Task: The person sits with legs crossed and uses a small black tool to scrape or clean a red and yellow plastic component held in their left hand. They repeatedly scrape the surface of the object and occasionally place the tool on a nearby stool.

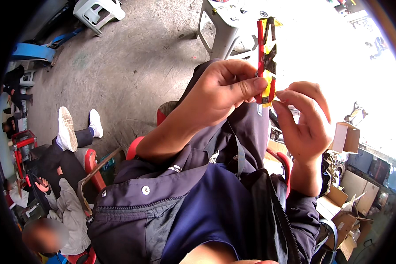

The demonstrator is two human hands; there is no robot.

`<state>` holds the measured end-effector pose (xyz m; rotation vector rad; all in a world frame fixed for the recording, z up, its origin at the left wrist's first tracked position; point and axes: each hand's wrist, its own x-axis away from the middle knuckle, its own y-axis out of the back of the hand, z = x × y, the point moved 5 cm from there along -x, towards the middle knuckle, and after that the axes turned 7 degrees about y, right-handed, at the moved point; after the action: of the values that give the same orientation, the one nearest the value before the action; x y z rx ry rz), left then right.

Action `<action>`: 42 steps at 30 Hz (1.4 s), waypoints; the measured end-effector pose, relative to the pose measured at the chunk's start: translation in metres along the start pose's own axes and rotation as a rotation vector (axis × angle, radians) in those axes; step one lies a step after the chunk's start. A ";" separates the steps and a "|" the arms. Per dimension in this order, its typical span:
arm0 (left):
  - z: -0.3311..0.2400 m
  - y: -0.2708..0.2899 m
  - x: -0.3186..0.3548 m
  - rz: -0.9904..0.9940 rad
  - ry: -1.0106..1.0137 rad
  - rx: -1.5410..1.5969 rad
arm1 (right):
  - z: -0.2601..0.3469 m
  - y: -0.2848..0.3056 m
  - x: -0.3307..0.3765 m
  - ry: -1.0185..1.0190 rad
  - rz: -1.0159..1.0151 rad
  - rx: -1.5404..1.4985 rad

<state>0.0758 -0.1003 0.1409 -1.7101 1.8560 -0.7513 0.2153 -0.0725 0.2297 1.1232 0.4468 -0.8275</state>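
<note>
My left hand (231,88) is closed, its thumb and fingers gripping a narrow strip (267,53) of red, black and yellow. The strip stands nearly upright in front of me; its exact kind I cannot tell. Close to its lower right edge, my right hand (310,121) is bent into a pinch, thumb and forefinger at a yellow corner of the strip. Below the strip hangs a small pale tab (259,110).
A grey plastic stool (220,31) with small items on top stands ahead, another stool (99,13) at the far left. To my left a person in grey (70,215) sits on a red chair. Opened cardboard boxes (339,202) lie at the right.
</note>
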 end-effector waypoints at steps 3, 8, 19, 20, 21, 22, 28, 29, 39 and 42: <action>0.001 0.001 0.000 0.018 0.047 0.026 | -0.002 -0.001 0.000 -0.034 0.013 -0.021; 0.000 0.001 0.002 0.054 0.044 0.074 | -0.002 -0.002 -0.001 -0.021 0.018 -0.005; 0.002 0.015 -0.003 -0.073 -0.023 0.075 | 0.015 -0.008 0.000 0.070 0.102 -0.233; 0.001 0.018 -0.003 -0.080 -0.006 0.098 | 0.014 -0.006 0.005 0.068 0.126 -0.286; -0.001 0.021 -0.004 -0.085 -0.026 0.096 | 0.004 -0.003 0.010 -0.060 0.102 -0.389; -0.005 0.020 -0.003 -0.080 -0.020 0.060 | -0.007 0.001 0.016 -0.189 0.075 -0.491; -0.007 0.021 -0.005 -0.053 -0.026 0.139 | -0.068 -0.002 0.055 -0.648 -0.070 -1.075; -0.006 0.021 -0.006 -0.038 -0.018 0.161 | -0.071 -0.001 0.058 -0.645 -0.084 -1.126; 0.007 0.028 -0.016 0.008 0.021 0.208 | -0.106 0.001 0.092 -0.845 -0.259 -1.038; 0.013 0.032 -0.018 -0.013 0.037 0.206 | -0.119 0.006 0.104 -0.978 -0.361 -1.025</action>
<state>0.0632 -0.0812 0.1092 -1.5890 1.7268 -0.9508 0.2953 0.0009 0.1155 -0.3589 0.1724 -1.1434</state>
